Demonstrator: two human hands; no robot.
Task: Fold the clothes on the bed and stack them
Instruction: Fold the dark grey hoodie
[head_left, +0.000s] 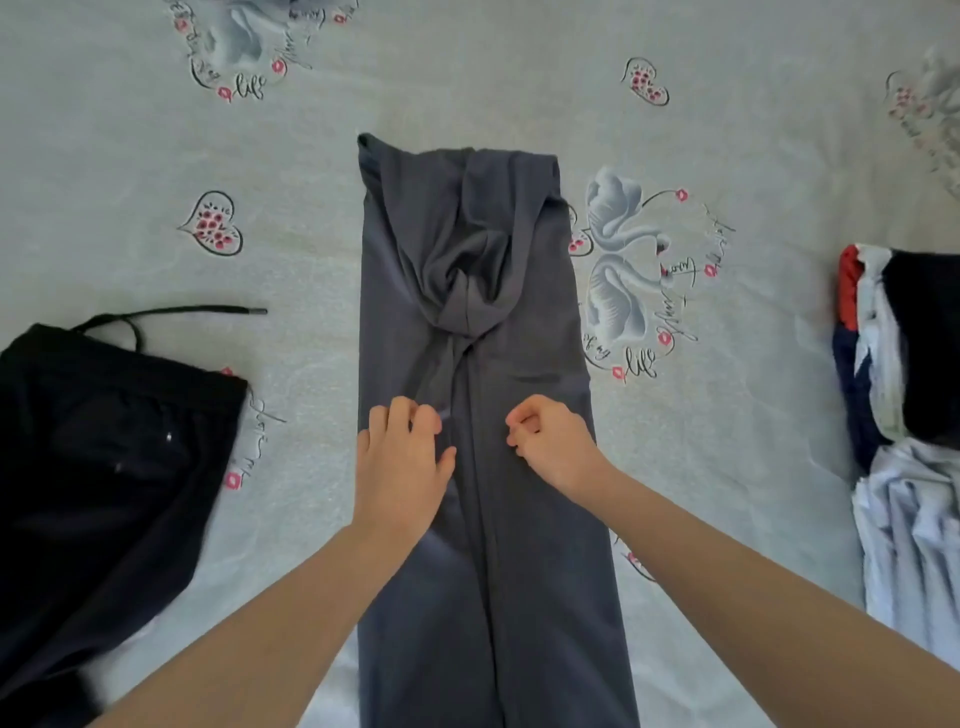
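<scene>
Pale grey bed sheet (467, 73) printed with swans, hearts and script, covering the whole view. Centre: grey garment (524, 467), folded lengthwise into a long strip that runs from the near edge to the far middle of the bed, with a bunched knot of fabric in its far half and a seam line down the middle. Left hand (402, 457): laid on the near left part of the strip, fingers bent with tips on the cloth, thumb stretched toward the seam; whether it pinches fabric cannot be told. Right hand (550, 441): over the right half of the strip, fingers curled in; whether they hold a fold of cloth cannot be told. Left, near: black garment (104, 467), spread loosely, its drawstring (197, 312) trailing right across the sheet. Right edge: pile of clothes (904, 364) in black, white, red and navy, with a crumpled pale blue piece (914, 540) just nearer.
</scene>
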